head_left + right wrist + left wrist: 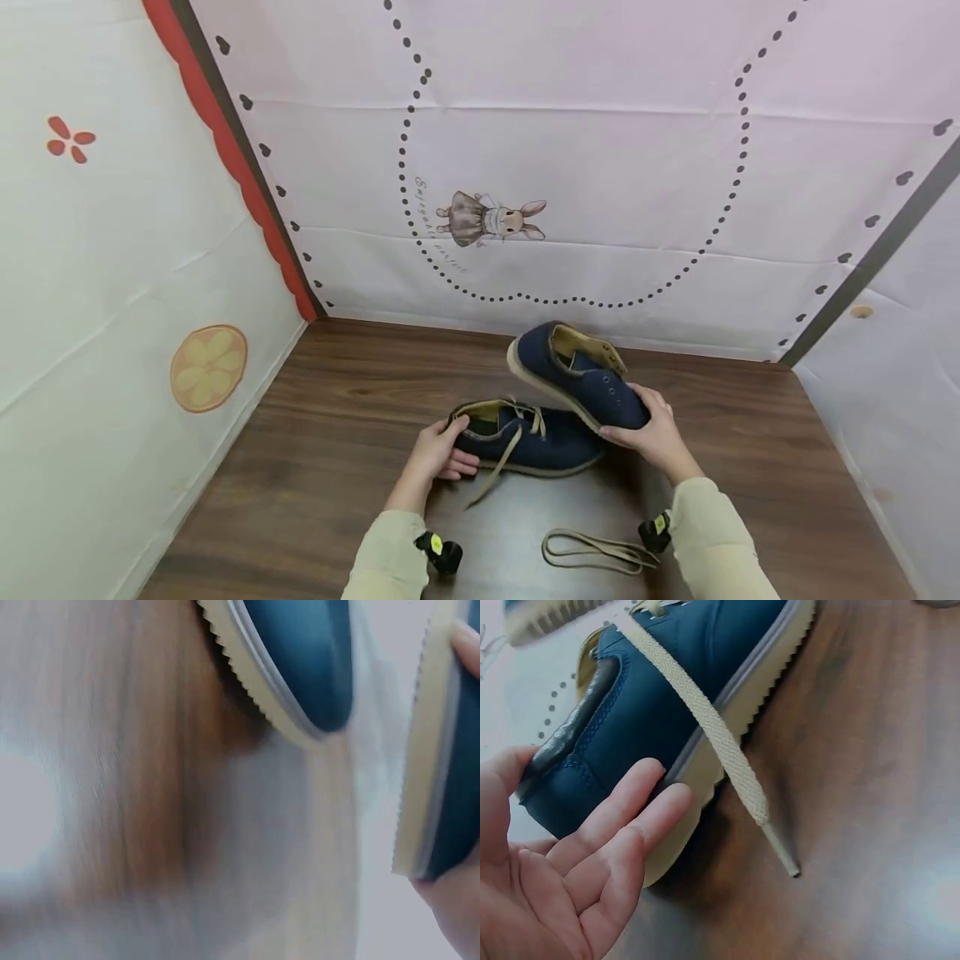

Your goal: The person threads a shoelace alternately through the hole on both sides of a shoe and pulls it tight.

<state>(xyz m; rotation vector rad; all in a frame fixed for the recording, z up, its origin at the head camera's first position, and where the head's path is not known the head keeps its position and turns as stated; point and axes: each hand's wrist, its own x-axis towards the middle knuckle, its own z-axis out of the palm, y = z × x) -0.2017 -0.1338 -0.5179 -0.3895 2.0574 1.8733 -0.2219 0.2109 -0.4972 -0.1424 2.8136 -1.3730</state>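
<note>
A navy shoe (pixel 562 442) with a tan sole stands on the wooden surface. Its beige lace (pixel 705 716) runs through the upper, one end hanging over the side. At its heel, my left hand (pixel 438 452) has the thumb on the collar and the fingers along the outer side. A second navy shoe (pixel 596 392), its eyelets bare, is held up and tilted behind the first. My right hand (pixel 657 431) grips this one by the toe. In the right wrist view, the raised shoe's toe (pixel 454 772) shows beside the standing shoe's toe (pixel 307 660).
A folded beige shoelace (pixel 611 547) lies on the wooden surface (pixel 337 467) near my right wrist. Printed fabric walls (pixel 600 167) close off the back and both sides, the rear one just behind the raised shoe.
</note>
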